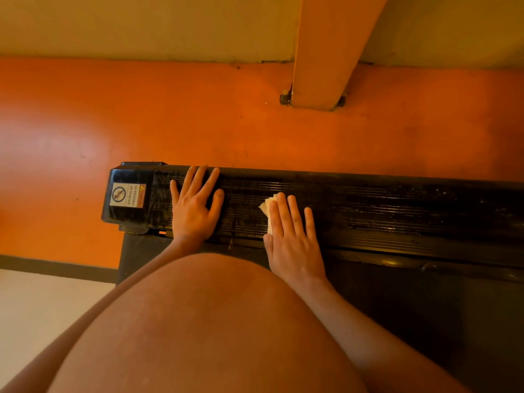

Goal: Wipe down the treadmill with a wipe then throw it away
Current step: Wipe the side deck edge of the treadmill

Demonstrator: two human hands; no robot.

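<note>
Left hand [195, 207] flat on the black ribbed treadmill side rail [397, 211], fingers straight and spread, holding nothing. Right hand [293, 239] just beside it on the same rail, fingers straight and close together, pressing the white wipe [266, 207] down. Wipe edge pokes out left of the fingertips. Warning sticker [127, 195] on the rail's end cap, left of left hand. Bare knee [215, 321] in front. Orange floor [198, 123] beyond the rail.

Orange floor [198, 123], pale wall [141, 24] behind it, slanted orange post [326, 52] bolted down, dark strip [56, 269] beside pale flooring [42, 307]
</note>
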